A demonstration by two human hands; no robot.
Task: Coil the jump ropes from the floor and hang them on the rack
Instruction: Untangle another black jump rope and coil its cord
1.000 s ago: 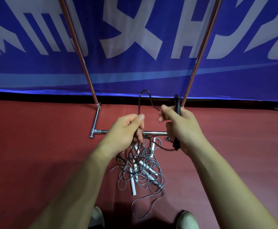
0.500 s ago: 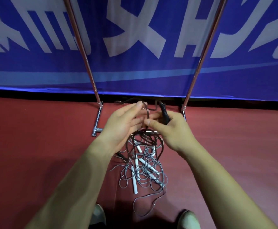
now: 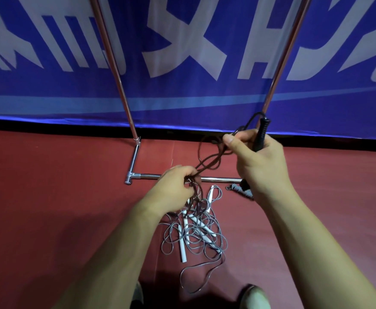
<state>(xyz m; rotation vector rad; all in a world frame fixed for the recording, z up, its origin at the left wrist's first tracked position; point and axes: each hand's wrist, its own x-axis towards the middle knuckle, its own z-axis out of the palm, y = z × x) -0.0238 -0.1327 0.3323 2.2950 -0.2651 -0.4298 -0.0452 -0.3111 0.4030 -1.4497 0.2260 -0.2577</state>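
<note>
Two hands work one dark rope (image 3: 211, 160) in the head view, the only view there is. The right hand (image 3: 258, 159) is raised by the rack's (image 3: 120, 90) right upright, fingers curled round the black handle (image 3: 261, 134), with the thumb pinching rope loops against it. The left hand (image 3: 175, 186) is lower, over the rack's base bar, its fingers closed round a bundle of the strands. Several strands run taut between the hands. Below the left hand the rope drops into the grey ropes (image 3: 196, 237), which lie tangled with their white handles (image 3: 183, 249) on the red floor (image 3: 48, 197). Nothing hangs on the rack that can be seen.

The likely trouble is that trailing end: pulling more length could snag it in the grey tangle and drag that pile along, or tug loops out of the thumb's pinch.

Half a second ago the hands met close together above the base bar; now they are apart, the right one up and to the right.
</note>
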